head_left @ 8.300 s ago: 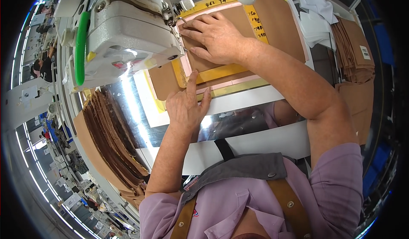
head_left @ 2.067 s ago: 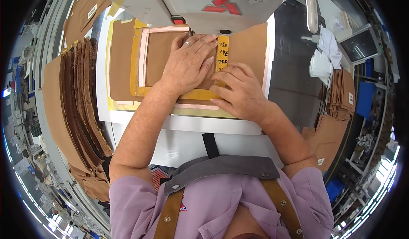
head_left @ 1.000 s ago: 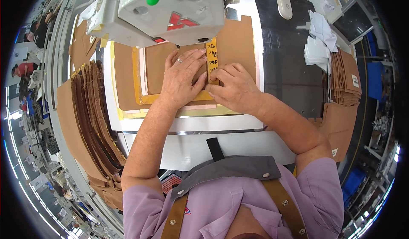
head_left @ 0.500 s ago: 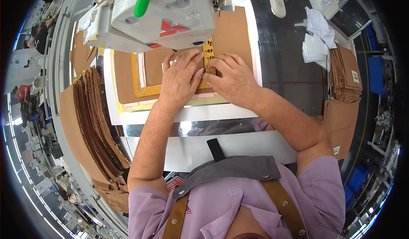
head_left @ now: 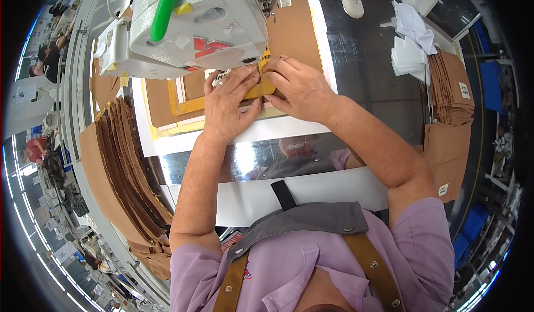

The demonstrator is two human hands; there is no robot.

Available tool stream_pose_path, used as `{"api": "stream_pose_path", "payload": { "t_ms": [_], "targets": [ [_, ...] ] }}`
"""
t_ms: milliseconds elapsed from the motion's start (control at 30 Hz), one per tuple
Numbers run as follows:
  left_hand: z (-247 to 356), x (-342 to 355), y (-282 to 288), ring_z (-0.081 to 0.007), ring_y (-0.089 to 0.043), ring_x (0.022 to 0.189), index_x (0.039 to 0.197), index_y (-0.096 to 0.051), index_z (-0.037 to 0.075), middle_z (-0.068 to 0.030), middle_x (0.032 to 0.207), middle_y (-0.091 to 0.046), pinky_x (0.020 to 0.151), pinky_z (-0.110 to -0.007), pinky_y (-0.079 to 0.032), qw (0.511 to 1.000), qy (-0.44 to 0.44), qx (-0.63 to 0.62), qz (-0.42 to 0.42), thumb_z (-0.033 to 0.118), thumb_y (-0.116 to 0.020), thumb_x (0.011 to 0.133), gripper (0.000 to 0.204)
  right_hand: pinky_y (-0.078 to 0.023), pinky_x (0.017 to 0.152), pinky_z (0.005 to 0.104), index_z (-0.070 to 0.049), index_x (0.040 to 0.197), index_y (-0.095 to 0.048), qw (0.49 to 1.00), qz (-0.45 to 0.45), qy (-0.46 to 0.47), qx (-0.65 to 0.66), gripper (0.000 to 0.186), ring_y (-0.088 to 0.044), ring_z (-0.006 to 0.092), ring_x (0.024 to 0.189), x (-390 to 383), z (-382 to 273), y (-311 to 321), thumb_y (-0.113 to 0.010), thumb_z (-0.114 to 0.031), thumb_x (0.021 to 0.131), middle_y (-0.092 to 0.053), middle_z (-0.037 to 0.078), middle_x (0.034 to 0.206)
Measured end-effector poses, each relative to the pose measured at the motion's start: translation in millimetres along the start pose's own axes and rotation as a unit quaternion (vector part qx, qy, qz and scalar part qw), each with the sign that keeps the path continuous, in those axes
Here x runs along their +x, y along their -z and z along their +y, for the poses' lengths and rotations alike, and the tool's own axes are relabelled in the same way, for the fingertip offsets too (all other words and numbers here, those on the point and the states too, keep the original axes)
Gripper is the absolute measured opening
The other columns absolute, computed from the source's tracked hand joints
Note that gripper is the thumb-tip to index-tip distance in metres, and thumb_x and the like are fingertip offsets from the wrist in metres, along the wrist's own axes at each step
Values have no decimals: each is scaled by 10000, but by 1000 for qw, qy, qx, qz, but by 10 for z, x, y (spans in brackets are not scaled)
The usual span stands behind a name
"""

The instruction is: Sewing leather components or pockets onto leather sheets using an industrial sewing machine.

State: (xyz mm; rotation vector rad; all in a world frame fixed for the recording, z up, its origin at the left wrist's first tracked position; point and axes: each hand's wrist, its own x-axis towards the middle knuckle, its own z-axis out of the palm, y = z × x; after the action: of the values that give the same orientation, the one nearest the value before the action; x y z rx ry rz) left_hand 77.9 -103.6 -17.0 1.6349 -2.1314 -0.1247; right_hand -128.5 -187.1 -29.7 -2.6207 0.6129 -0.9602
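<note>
My left hand (head_left: 231,100) lies with fingers stretched over a yellow frame-shaped template (head_left: 192,108) and the brown cloth inside it. A ring shows on one finger. My right hand (head_left: 300,87) has curled fingers and a thumb at the template's right side, closed about its edge; the fingertips are partly hidden. Under the template lies a larger brown cloth piece (head_left: 297,34) on a white sheet (head_left: 172,143) with yellow-edged layers. Just beyond my hands hangs the white head of a sewing machine (head_left: 222,25), hiding the far part of the template. A white label shows by my left fingers.
Stacked brown cloth pieces (head_left: 119,167) hang at the left edge. More folded brown pieces (head_left: 445,89) and white cloths (head_left: 411,39) lie at the right. A shiny metal strip (head_left: 245,156) runs along the near side; a dark tabletop (head_left: 367,62) extends right.
The white sheet, template and both hands have moved away from me, so a wider band of metal strip shows. The view has shifted slightly. My right fingers have moved nearer the machine head.
</note>
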Motion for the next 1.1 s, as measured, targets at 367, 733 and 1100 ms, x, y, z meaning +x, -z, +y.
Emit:
{"api": "stream_pose_path", "payload": {
  "t_ms": [367, 733, 1100],
  "targets": [
    [-65, 97, -88, -207, -659, 1106, 1191, -713, 126, -8, 1213, -703, 1099, -482, -381, 998, 0, 30, 62, 250, -767, 807, 408, -532, 942, 366, -60, 988, -635, 999, 3, 17, -48, 285, -629, 262, 1015, 126, 230, -73, -782, -241, 824, -632, 81, 1103],
    [184, -742, 232, -298, -532, 1377, 1363, -629, 82, -107, 1432, -612, 1195, -508, -240, 995, 84, 51, 28, 217, -730, 841, 548, -482, 1079, 423, -63, 1056, -637, 996, -30, -4, -84, 303, -622, 265, 1103, 195, 340, -32, -733, -306, 902, -626, 78, 1133],
    [314, -1743, 121, -393, -243, 1552, 1544, -412, 72, -201, 1651, -323, 1223, -604, -59, 951, 247, 157, 95, 456, -544, 922, 742, -449, 1051, 404, -59, 1083, -652, 994, -28, 22, -99, 279, -605, 268, 1116, 190, 252, -43, -699, -282, 922, -626, 89, 1141]
  ]
}}
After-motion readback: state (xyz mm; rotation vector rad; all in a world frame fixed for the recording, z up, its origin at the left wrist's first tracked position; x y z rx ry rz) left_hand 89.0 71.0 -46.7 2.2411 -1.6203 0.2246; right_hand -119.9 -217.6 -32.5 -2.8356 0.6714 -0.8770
